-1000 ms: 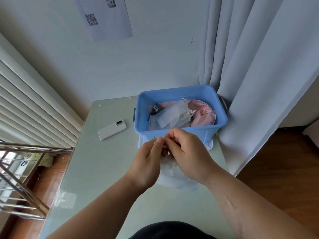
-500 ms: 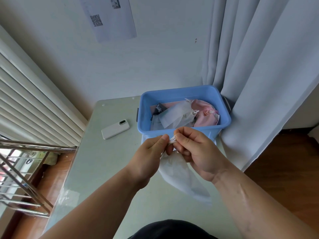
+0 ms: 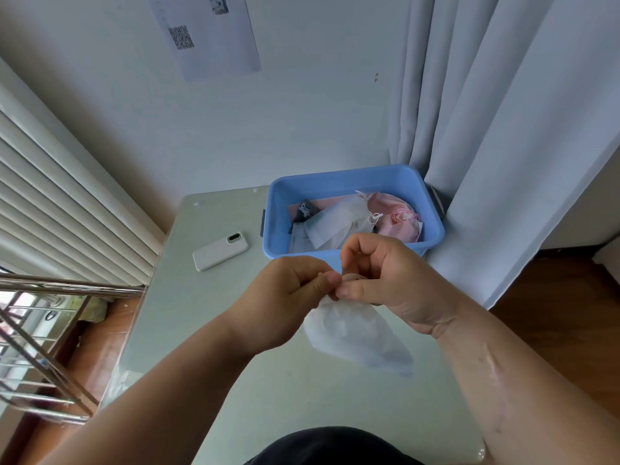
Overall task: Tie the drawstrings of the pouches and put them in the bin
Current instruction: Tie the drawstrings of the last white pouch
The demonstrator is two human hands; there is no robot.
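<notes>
fingers (image 3: 323, 282): curled on both hands; I see the thumbs and fingertips pinching the gathered neck of the white pouch (image 3: 352, 333).
left hand (image 3: 285, 297): touching the right hand (image 3: 392, 283) at the pinch, above the counter (image 3: 208, 313).
white pouch: hangs from the pinch, trailing toward me, just in front of the bin (image 3: 352, 177).
bin: blue, far right on the counter, against the curtain (image 3: 503, 129); other pouches (image 3: 339, 219) lie inside.
phone (image 3: 220, 251): left of the bin.

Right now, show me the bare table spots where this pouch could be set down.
Bare table: the stretch between the phone and the left hand, and the near part below the white pouch. Crowded: the bin, heaped with pouches, with the curtain beside it.
</notes>
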